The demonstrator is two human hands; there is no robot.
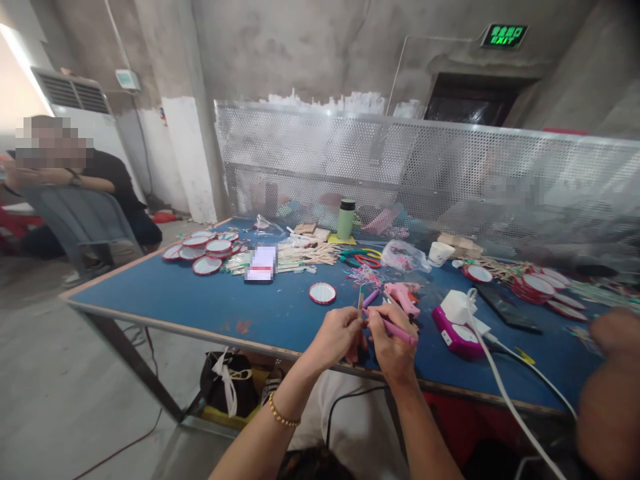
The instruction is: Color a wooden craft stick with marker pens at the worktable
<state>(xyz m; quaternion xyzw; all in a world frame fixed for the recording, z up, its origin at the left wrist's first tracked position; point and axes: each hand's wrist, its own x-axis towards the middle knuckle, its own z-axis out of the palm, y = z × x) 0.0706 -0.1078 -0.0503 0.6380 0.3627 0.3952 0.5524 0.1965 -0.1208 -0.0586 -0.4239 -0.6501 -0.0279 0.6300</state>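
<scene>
Close to the table's front edge, my left hand point(341, 332) pinches a short thin stick point(361, 298) with a green end, held upright. My right hand point(393, 347) is closed around a pink pen point(400, 332), its tip near the stick and my left fingers. Just ahead of my hands lies a round white disc with a red rim point(323, 293). A pink glue gun point(403, 297) rests beyond my right hand, beside a purple pen-like piece point(371, 297). Fingers partly hide what both hands hold.
On the blue table point(280, 327) are stacked red-rimmed discs point(207, 265), wooden sticks point(310, 254), a phone point(261, 264), pliers point(367, 258), a green bottle point(346, 220) and a purple power strip point(455, 333) with a white cable. Another person's arm point(607, 393) is at right; someone sits at left.
</scene>
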